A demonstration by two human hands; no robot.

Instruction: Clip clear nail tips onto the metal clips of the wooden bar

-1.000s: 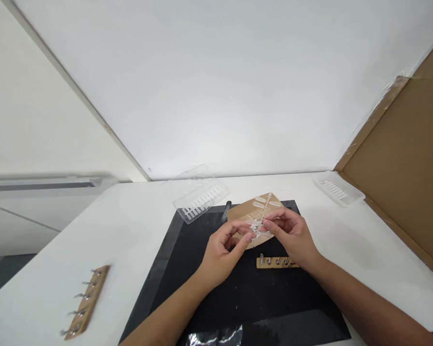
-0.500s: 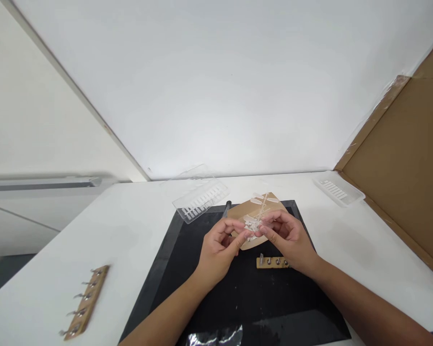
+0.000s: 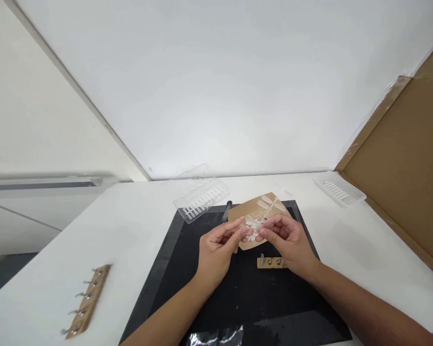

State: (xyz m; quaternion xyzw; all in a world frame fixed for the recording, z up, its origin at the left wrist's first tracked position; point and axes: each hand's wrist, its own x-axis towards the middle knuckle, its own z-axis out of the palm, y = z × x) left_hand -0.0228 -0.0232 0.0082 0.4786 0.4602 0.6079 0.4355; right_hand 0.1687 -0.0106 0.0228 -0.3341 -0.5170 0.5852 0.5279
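Note:
Both my hands meet over a black mat (image 3: 209,298), pinching a clear plastic sprue of small translucent nail-like tips (image 3: 260,215). My left hand (image 3: 216,251) grips its lower left end between thumb and fingertips. My right hand (image 3: 286,240) pinches the same piece from the right. Beneath the sprue lies a tan cardboard piece (image 3: 246,212). A short wooden strip with metal pegs (image 3: 269,262) rests on the mat just below my right hand, partly hidden by it.
A clear plastic tray with white slots (image 3: 201,198) sits at the mat's far left corner, another tray (image 3: 337,189) at the far right by a brown cardboard panel (image 3: 404,163). A longer wooden peg strip (image 3: 86,300) lies on the white table at left.
The sprue has tilted and shifted slightly between my fingers, and both hands have drawn a little closer together. Nothing else on the table has moved.

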